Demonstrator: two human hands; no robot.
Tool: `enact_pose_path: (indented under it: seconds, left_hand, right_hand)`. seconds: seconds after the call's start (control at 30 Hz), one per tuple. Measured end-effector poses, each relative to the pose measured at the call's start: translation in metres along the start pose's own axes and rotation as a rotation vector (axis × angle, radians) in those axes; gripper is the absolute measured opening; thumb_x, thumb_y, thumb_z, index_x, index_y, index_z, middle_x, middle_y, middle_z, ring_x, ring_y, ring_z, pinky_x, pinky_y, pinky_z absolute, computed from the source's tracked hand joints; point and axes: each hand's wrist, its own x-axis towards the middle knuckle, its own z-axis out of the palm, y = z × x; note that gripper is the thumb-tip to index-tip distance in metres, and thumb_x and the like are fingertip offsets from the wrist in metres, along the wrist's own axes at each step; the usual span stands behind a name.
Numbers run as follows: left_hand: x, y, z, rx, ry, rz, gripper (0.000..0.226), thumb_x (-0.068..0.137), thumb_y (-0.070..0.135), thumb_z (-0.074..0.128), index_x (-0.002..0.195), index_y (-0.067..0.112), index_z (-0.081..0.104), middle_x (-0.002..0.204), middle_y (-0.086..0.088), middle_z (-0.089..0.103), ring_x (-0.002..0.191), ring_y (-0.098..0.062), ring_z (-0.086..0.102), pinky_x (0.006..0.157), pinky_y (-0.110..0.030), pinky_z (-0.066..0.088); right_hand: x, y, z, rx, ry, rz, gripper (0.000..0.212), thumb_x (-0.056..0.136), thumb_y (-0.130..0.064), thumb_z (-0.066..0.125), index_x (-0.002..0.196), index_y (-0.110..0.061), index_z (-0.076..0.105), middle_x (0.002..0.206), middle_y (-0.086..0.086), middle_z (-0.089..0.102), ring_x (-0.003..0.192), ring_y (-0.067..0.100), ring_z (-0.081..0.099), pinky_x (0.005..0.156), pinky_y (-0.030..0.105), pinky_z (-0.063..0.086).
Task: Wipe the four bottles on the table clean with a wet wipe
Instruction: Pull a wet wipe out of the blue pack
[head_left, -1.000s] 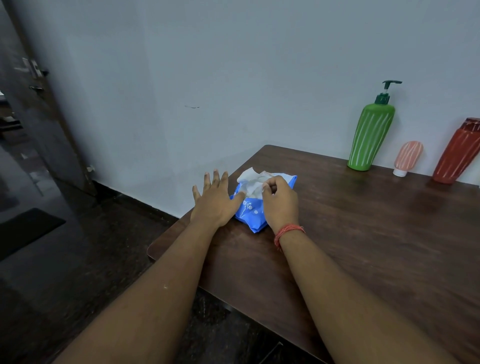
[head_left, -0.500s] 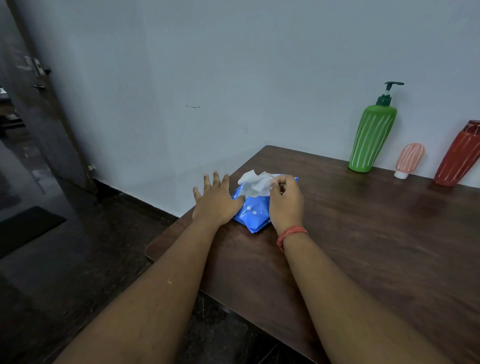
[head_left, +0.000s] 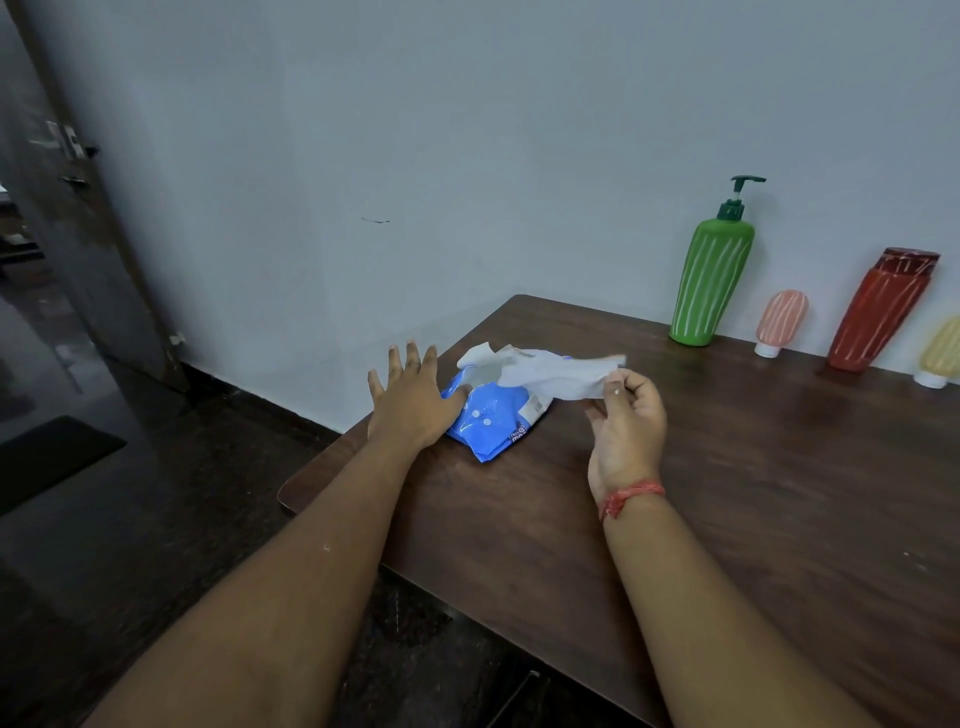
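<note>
A white wet wipe (head_left: 550, 376) stretches from the mouth of a blue wipe pack (head_left: 493, 415) to the right hand (head_left: 626, 415), which pinches its far end between thumb and fingertips, just above the desk (head_left: 779, 493). The left hand (head_left: 413, 397) lies flat with fingers spread, pressing the pack's left side, close to the desk's rounded left corner. To the right and front of the pack the dark wood is bare. Along the wall at the back stand a green pump bottle (head_left: 711, 280), a small pink bottle (head_left: 779, 322), a red bottle (head_left: 883, 312) and a yellow bottle (head_left: 943, 353), the last cut off by the frame edge. The pack's white print is too blurred to read.
</note>
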Motion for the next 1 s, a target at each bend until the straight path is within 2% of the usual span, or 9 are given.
enact_pose_path:
  seconds: [0.17,0.4,0.57,0.7,0.77,0.87,0.93,1.0]
  left_hand:
    - [-0.023,0.006,-0.005,-0.035,0.031,0.0,0.082,0.098,0.068,0.028,0.161,0.022,0.001,0.17,-0.004,-0.003,0.155,-0.023,-0.01,0.122,-0.056,-0.002]
    - [-0.068,0.015,-0.013,-0.069,0.106,-0.019,0.08,0.099,0.067,0.022,0.161,0.021,-0.001,0.17,-0.005,0.001,0.156,-0.024,-0.008,0.123,-0.055,-0.002]
    - [-0.105,0.038,-0.013,-0.078,0.187,0.102,0.081,0.098,0.068,0.023,0.161,0.022,0.002,0.17,-0.004,0.001,0.156,-0.022,-0.008,0.124,-0.054,-0.004]
    - [-0.134,0.08,-0.007,-0.119,0.219,0.268,0.086,0.093,0.071,0.014,0.161,0.021,0.003,0.17,-0.003,0.0,0.156,-0.02,-0.009,0.124,-0.051,-0.007]
    - [-0.145,0.106,-0.003,-0.232,0.182,0.353,0.087,0.091,0.07,0.013,0.161,0.02,0.003,0.169,-0.001,-0.001,0.155,-0.016,-0.011,0.125,-0.047,-0.008]
    - [-0.155,0.148,0.003,-0.461,0.087,0.412,0.072,0.102,0.056,0.027,0.161,0.018,0.009,0.169,0.0,0.004,0.155,-0.012,-0.007,0.126,-0.043,-0.002]
    - [-0.16,0.176,0.004,-0.701,-0.075,0.322,0.061,0.106,0.047,0.034,0.16,0.021,0.021,0.167,0.003,0.017,0.154,-0.011,0.009,0.126,-0.038,0.009]
    - [-0.162,0.202,0.006,-0.911,-0.285,0.222,0.056,0.105,0.052,0.035,0.155,0.027,0.035,0.16,0.007,0.035,0.148,-0.011,0.029,0.123,-0.035,0.021]
  right_hand:
    - [-0.009,-0.015,-0.025,-0.021,-0.015,-0.014,0.013,0.101,-0.005,0.051,0.095,-0.013,0.059,0.092,0.004,0.065,0.086,0.012,0.064,0.085,0.034,0.055]
    - [-0.026,-0.034,-0.06,-0.105,-0.098,-0.031,0.015,0.1,-0.007,0.053,0.09,-0.017,0.06,0.088,0.005,0.062,0.091,0.022,0.057,0.097,0.049,0.049]
    - [-0.041,-0.046,-0.078,-0.186,-0.154,-0.058,0.02,0.099,-0.008,0.053,0.085,-0.021,0.059,0.089,0.006,0.061,0.089,0.021,0.056,0.091,0.045,0.048]
    - [-0.05,-0.058,-0.095,-0.217,-0.203,-0.071,0.016,0.099,-0.008,0.053,0.087,-0.018,0.058,0.09,0.008,0.06,0.088,0.021,0.055,0.087,0.041,0.046]
    - [-0.052,-0.067,-0.103,-0.222,-0.223,-0.067,0.018,0.1,-0.006,0.051,0.086,-0.017,0.058,0.088,0.005,0.06,0.088,0.02,0.056,0.087,0.041,0.048]
    - [-0.052,-0.083,-0.12,-0.219,-0.238,-0.058,0.022,0.099,-0.003,0.049,0.084,-0.017,0.058,0.081,0.001,0.059,0.08,0.016,0.054,0.078,0.036,0.047]
    - [-0.046,-0.096,-0.135,-0.211,-0.238,-0.039,0.026,0.098,0.002,0.046,0.084,-0.017,0.059,0.079,0.0,0.057,0.076,0.013,0.051,0.073,0.029,0.042]
    - [-0.038,-0.111,-0.15,-0.209,-0.232,-0.007,0.027,0.098,0.002,0.047,0.085,-0.016,0.061,0.084,0.004,0.058,0.081,0.018,0.052,0.076,0.032,0.044]
